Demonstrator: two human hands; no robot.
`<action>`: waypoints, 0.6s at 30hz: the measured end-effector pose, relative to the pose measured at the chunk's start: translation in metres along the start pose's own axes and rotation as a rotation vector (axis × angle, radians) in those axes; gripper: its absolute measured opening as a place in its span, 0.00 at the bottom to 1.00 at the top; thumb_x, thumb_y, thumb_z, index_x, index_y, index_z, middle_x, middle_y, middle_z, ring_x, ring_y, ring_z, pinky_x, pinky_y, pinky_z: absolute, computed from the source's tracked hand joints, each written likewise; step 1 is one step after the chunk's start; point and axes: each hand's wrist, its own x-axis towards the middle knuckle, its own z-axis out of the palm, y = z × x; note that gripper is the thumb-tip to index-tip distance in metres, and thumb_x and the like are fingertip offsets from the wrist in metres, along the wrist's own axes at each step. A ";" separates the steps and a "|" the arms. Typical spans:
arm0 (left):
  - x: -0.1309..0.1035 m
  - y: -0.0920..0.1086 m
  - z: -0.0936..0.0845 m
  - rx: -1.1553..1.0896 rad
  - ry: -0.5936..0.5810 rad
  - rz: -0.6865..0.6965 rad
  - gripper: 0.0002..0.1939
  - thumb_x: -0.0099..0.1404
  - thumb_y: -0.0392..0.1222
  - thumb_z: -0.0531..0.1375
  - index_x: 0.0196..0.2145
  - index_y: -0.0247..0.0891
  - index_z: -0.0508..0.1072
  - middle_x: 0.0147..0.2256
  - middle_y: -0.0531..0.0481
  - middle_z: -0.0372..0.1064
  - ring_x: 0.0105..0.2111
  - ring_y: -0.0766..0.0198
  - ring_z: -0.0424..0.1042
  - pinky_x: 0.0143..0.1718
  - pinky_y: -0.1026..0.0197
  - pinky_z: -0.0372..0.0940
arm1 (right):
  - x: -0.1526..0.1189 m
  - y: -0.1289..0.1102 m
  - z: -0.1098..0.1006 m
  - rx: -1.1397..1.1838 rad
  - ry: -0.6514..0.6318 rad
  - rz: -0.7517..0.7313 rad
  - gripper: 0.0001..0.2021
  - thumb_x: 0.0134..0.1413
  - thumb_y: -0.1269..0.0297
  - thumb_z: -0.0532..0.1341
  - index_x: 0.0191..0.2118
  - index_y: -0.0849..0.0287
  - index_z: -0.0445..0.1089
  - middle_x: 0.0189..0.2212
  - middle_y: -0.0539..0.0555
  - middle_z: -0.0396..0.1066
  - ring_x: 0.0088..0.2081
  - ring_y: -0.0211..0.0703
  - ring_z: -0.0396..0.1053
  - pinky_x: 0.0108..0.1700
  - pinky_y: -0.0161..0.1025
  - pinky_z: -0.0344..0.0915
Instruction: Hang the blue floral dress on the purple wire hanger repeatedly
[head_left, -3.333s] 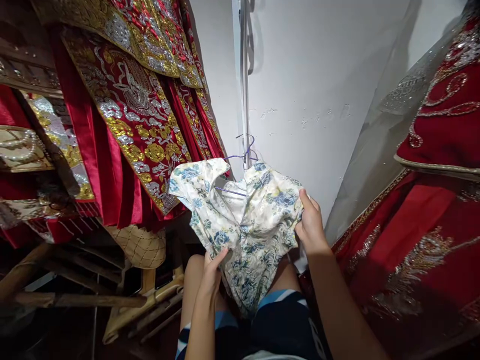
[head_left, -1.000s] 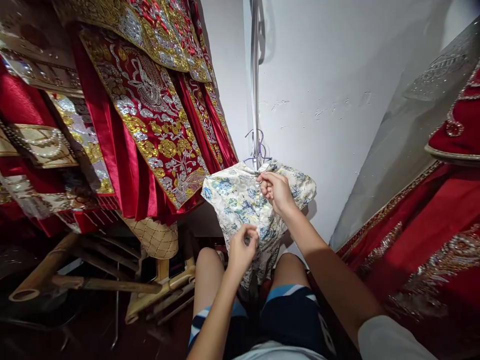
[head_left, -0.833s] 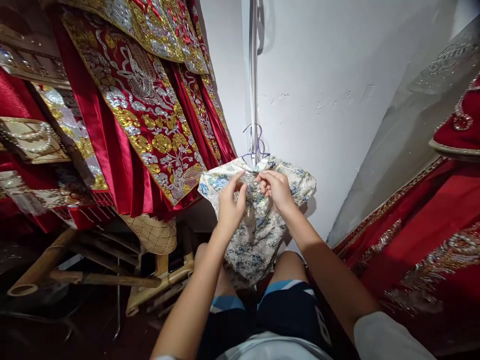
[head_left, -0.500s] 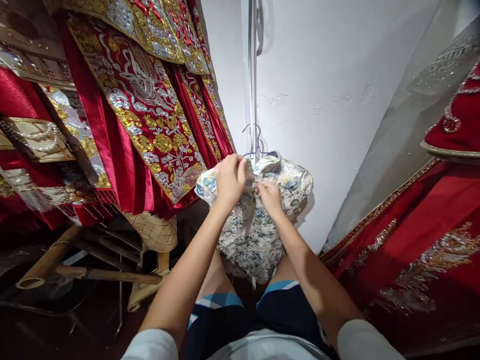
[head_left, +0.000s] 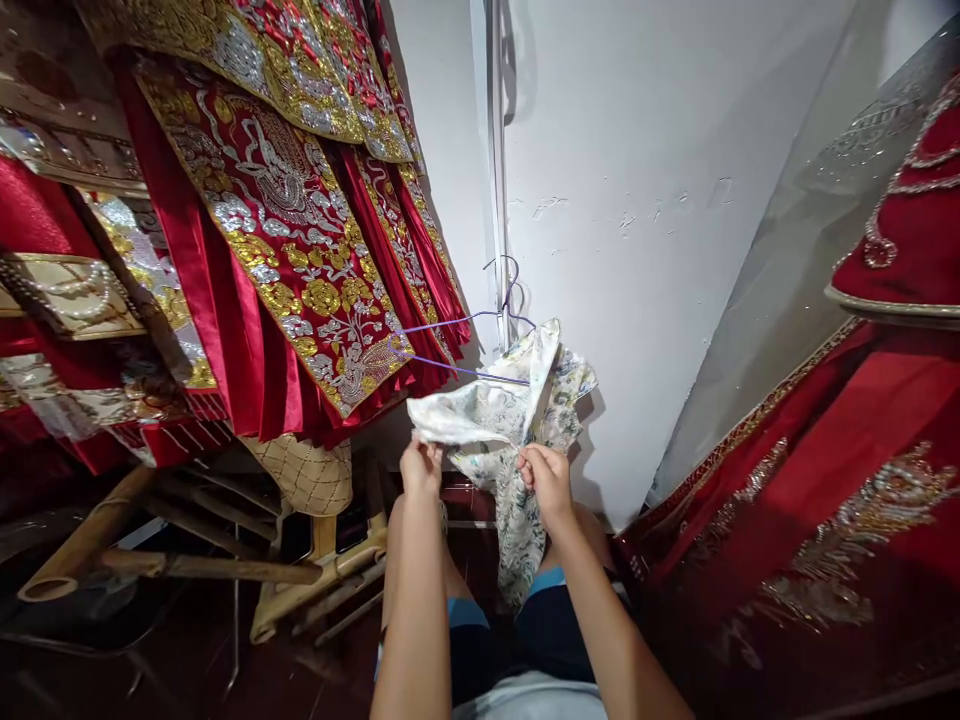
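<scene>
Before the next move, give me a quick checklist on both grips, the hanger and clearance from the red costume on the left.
1. Left hand gripping the edge of the floral blouse: ok.
2. Right hand gripping the blouse front, below the neckline: ok.
3. Left arm of the purple hanger inside the blouse: not ok; it is bare.
4. Hanger's right end seated in the shoulder: cannot tell; cloth covers it.
5. Hanger hook secure by the white pole: cannot tell; its support is unclear.
6. Hanger clear of the red-and-gold costume: cannot tell; they overlap in view.
</scene>
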 end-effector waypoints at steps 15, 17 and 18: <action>-0.123 -0.004 0.038 -0.098 -0.598 -0.258 0.13 0.59 0.49 0.66 0.33 0.36 0.72 0.50 0.37 0.74 0.51 0.48 0.73 0.50 0.50 0.68 | 0.002 0.018 -0.070 -0.225 -0.251 0.249 0.22 0.49 0.43 0.62 0.22 0.59 0.72 0.19 0.52 0.69 0.23 0.40 0.64 0.25 0.36 0.58; -0.138 -0.003 0.046 0.015 -0.666 -0.178 0.14 0.62 0.51 0.63 0.35 0.36 0.72 0.49 0.37 0.74 0.50 0.49 0.73 0.50 0.50 0.67 | -0.004 0.012 -0.061 -0.085 -0.335 0.253 0.26 0.55 0.37 0.56 0.30 0.59 0.74 0.26 0.55 0.74 0.30 0.43 0.70 0.32 0.38 0.64; -0.144 -0.002 0.048 0.079 -0.686 -0.119 0.14 0.64 0.51 0.62 0.35 0.36 0.73 0.49 0.38 0.74 0.50 0.49 0.73 0.50 0.51 0.67 | -0.007 0.008 -0.057 -0.011 -0.389 0.289 0.28 0.56 0.36 0.54 0.33 0.58 0.75 0.28 0.56 0.74 0.33 0.45 0.71 0.35 0.39 0.65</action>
